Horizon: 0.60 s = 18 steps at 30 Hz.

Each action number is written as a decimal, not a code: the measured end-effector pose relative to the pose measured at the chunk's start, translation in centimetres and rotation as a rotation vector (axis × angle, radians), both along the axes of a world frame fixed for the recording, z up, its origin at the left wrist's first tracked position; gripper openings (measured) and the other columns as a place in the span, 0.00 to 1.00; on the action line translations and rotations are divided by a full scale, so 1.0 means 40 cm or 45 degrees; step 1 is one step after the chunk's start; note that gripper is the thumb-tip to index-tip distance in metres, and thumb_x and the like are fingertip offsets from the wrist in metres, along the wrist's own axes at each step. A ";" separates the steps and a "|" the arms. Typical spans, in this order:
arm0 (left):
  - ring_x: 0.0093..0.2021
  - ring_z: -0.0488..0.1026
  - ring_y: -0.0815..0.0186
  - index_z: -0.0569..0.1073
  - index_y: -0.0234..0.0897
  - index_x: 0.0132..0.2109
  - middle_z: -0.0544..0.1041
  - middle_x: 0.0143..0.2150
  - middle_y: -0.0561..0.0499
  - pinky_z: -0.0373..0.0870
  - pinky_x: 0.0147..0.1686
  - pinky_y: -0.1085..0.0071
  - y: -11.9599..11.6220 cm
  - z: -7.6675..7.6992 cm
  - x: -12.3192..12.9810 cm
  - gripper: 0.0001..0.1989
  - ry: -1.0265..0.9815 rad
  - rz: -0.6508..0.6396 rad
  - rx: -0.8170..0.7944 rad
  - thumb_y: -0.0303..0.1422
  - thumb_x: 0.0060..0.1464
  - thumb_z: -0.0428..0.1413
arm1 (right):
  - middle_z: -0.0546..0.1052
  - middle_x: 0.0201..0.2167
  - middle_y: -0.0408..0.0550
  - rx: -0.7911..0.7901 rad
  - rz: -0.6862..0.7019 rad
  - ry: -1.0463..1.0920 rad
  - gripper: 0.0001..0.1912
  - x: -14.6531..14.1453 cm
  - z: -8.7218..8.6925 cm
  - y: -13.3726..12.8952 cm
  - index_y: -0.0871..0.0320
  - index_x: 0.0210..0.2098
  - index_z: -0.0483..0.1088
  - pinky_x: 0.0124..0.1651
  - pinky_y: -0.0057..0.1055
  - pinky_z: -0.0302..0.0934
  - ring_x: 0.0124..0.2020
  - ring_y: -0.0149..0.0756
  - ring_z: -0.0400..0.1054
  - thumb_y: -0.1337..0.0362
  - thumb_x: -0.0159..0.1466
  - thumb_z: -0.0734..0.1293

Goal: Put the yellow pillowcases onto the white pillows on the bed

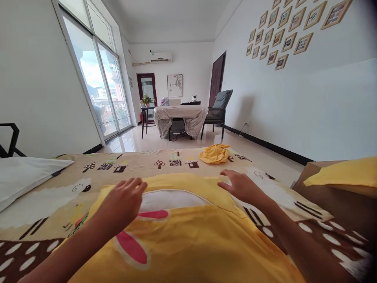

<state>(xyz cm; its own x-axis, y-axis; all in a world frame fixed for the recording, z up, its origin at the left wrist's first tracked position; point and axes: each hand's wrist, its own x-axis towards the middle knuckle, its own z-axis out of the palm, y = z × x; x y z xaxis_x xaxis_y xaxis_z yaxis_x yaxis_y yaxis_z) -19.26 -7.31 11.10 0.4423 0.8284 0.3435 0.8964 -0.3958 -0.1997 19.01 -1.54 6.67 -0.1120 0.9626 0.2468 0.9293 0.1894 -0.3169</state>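
Observation:
A large yellow cloth, printed with pink and white ear-like shapes, spreads across the bed in front of me. A curved gap near its far edge shows something white; I cannot tell if that is a filling or a lining. My left hand is over the left part of that far edge, fingers loosely bent, its thumb hidden. At the right end of the same edge is my right hand, open, thumb apart from the fingers. Whether either hand touches the cloth is unclear. Beyond them lies a crumpled yellow cloth.
The bed sheet is beige with printed sheep and houses. A white pillow lies at the left, and a yellow pillow-like piece at the right edge. Farther off stand a covered table and a dark chair.

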 end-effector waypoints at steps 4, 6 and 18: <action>0.43 0.72 0.58 0.71 0.34 0.40 0.75 0.39 0.44 0.63 0.45 0.62 0.132 0.023 0.319 0.14 -0.015 -0.355 -0.130 0.20 0.53 0.44 | 0.67 0.58 0.55 0.141 0.207 0.200 0.23 -0.224 -0.051 0.076 0.60 0.56 0.64 0.58 0.41 0.50 0.58 0.45 0.60 0.55 0.67 0.53; 0.46 0.71 0.57 0.71 0.32 0.44 0.75 0.42 0.41 0.63 0.47 0.61 0.185 -0.051 0.387 0.13 -0.049 -0.357 -0.150 0.21 0.55 0.45 | 0.71 0.54 0.54 -0.010 0.284 0.200 0.22 -0.264 -0.144 0.103 0.58 0.53 0.67 0.57 0.40 0.52 0.56 0.42 0.63 0.60 0.68 0.50; 0.57 0.66 0.58 0.71 0.37 0.51 0.73 0.55 0.44 0.57 0.59 0.57 0.211 -0.353 0.337 0.16 -0.430 -0.345 -0.343 0.30 0.59 0.45 | 0.51 0.68 0.47 -0.315 -0.272 0.032 0.27 0.027 -0.410 0.251 0.51 0.65 0.53 0.64 0.55 0.37 0.68 0.43 0.43 0.55 0.69 0.49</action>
